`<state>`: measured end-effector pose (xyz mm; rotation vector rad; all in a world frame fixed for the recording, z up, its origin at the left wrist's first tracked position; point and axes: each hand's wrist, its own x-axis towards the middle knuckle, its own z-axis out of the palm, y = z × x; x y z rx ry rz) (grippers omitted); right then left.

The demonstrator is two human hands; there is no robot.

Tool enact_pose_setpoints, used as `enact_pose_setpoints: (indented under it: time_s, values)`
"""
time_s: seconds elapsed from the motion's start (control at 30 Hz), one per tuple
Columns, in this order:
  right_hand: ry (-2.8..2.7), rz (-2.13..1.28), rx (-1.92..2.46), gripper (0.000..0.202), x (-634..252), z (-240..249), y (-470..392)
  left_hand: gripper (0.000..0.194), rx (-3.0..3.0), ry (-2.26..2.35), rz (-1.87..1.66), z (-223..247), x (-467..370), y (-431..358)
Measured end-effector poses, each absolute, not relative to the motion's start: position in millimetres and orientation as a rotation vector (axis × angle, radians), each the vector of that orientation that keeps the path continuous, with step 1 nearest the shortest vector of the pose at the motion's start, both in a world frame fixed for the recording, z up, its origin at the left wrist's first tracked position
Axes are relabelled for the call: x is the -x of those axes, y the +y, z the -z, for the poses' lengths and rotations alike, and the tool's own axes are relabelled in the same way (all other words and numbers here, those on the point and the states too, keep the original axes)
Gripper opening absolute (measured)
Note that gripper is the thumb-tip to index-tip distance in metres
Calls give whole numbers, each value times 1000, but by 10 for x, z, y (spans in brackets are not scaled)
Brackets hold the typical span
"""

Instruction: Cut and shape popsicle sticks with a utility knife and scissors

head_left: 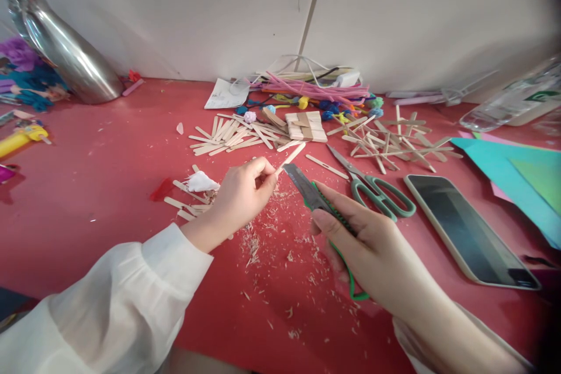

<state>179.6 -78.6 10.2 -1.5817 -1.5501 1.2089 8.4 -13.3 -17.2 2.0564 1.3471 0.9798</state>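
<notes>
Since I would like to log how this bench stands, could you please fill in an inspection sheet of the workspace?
Surface: red tabletop, strewn with wood shavings.
Things in hand: wooden stick and green craft knife, blade out, its tip close to the stick.
Clutter: loose sticks, scissors, phone and coloured paper.
Hands: left hand pinches the stick; right hand grips the knife.
Cables: thin white cord near the wall; its ends cannot be made out.
Surroundings: pale wall behind; steel jug far left, clear bottle far right.
</notes>
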Motion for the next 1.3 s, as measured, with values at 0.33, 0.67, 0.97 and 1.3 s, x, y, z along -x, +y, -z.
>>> enact_pose_setpoints:
  time_s: [0.33,0.67,0.97,1.3]
  values:
    - [-1520,-1288,1632,32,-1841,-78,-780,15,-2124,1376,-949,181,-80,-124]
    - [-1902,-603,1638,47,-1834,148,-770,13,-2195,1521,-820,187,-105,-141]
    - [-2009,-261,1629,46,-1821,132,-784,13,-2135,1474,-853,180,-105,-121]
    - [-1429,-1222,1583,38,-1769,-32,-784,13,-2154,1431,-955,201,-76,-105]
